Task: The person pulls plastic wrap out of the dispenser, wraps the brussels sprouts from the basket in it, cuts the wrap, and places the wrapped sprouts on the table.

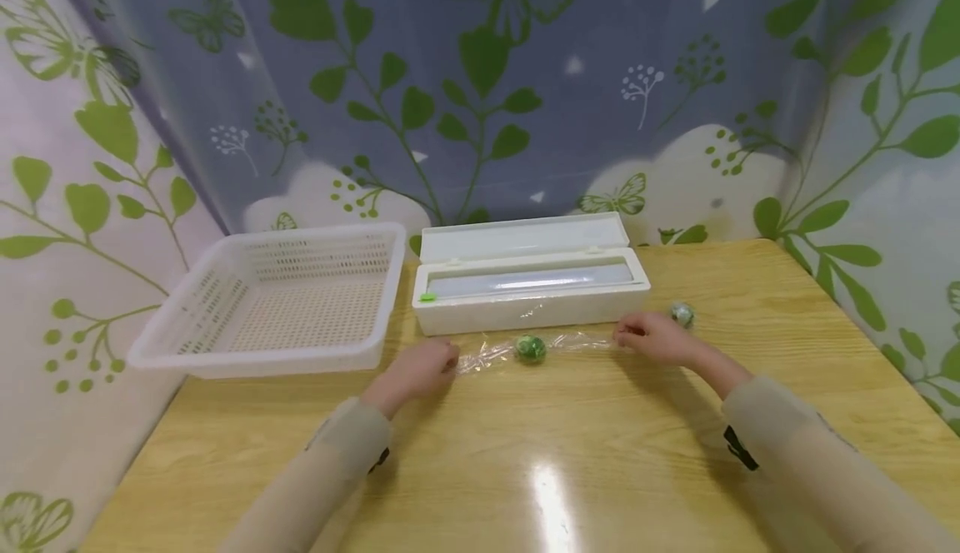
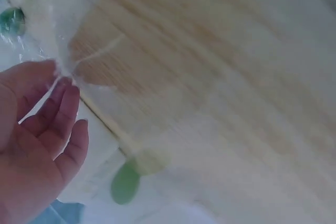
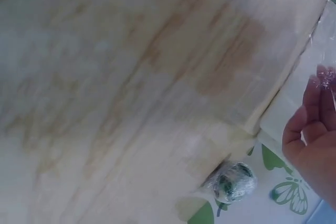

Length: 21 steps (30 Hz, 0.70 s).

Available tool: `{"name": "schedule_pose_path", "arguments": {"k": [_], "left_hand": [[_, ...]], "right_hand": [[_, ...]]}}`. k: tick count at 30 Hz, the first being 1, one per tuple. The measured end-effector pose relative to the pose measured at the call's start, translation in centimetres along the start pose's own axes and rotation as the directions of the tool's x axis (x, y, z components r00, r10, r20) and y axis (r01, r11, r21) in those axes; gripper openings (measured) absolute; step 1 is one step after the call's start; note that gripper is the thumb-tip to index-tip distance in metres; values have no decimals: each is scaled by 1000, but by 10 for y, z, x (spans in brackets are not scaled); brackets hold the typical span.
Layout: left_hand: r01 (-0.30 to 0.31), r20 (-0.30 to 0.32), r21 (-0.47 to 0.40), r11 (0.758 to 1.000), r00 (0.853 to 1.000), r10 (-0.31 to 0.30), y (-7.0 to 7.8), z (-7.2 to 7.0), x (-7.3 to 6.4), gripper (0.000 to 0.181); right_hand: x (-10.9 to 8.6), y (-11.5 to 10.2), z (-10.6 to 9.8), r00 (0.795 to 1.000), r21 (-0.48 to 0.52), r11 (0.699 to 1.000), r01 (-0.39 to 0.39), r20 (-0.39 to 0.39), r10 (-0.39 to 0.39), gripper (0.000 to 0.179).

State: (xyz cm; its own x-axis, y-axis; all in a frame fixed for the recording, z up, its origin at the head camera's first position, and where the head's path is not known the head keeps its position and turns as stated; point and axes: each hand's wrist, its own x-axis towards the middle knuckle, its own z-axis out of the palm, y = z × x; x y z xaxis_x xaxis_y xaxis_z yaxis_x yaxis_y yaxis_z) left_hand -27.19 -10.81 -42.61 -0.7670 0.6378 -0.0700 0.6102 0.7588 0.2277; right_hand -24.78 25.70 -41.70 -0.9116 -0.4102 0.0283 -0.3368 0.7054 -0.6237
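Observation:
A strip of clear cling film (image 1: 487, 359) stretches across the table, its middle around a small green ball (image 1: 530, 349) with paler markings. My left hand (image 1: 416, 370) pinches the strip's left end; in the left wrist view, thumb and fingertips meet on the gathered film. At the other end my right hand (image 1: 660, 339) pinches the film, its fingertips at the frame edge in the right wrist view. Just beyond the right hand lies a second ball (image 3: 231, 182), green and white, bundled in crinkled film. Behind the strip stands a white cling film dispenser (image 1: 525, 313), lid raised.
Inside the dispenser lies a shiny film roll (image 1: 532, 280), with a green slide cutter (image 1: 427, 296) at its left front. A white plastic basket (image 1: 262, 361) stands to the left. Patterned curtain (image 1: 465, 120) hangs behind the wooden table (image 1: 450, 470).

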Motion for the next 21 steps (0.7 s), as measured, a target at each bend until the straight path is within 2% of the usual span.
{"name": "schedule_pose_path", "arguments": {"k": [2, 5, 8, 12, 17, 21], "left_hand": [[37, -18, -106, 994, 999, -40, -5, 0, 2, 10], [81, -51, -255, 964, 994, -97, -11, -2, 5, 8], [103, -65, -314, 944, 989, -129, -13, -4, 7, 6], [163, -50, -314, 935, 981, -188, -12, -4, 11, 5], [257, -30, -243, 936, 962, -272, -10, -3, 19, 10], [292, -25, -184, 939, 953, -301, -9, -3, 22, 13]], "right_hand": [[1, 2, 0, 1000, 18, 1000, -23, 3, 23, 14], [2, 4, 1, 999, 15, 999, -43, -4, 43, 13], [5, 5, 2, 997, -2, 997, -76, -12, 76, 11], [9, 4, 3, 993, -53, 992, -113, -48, 111, 10], [10, 4, 7, 992, -160, 981, -105, -82, 93, 14], [12, 2, 12, 993, -249, 962, -109, -81, 91, 20]]}}
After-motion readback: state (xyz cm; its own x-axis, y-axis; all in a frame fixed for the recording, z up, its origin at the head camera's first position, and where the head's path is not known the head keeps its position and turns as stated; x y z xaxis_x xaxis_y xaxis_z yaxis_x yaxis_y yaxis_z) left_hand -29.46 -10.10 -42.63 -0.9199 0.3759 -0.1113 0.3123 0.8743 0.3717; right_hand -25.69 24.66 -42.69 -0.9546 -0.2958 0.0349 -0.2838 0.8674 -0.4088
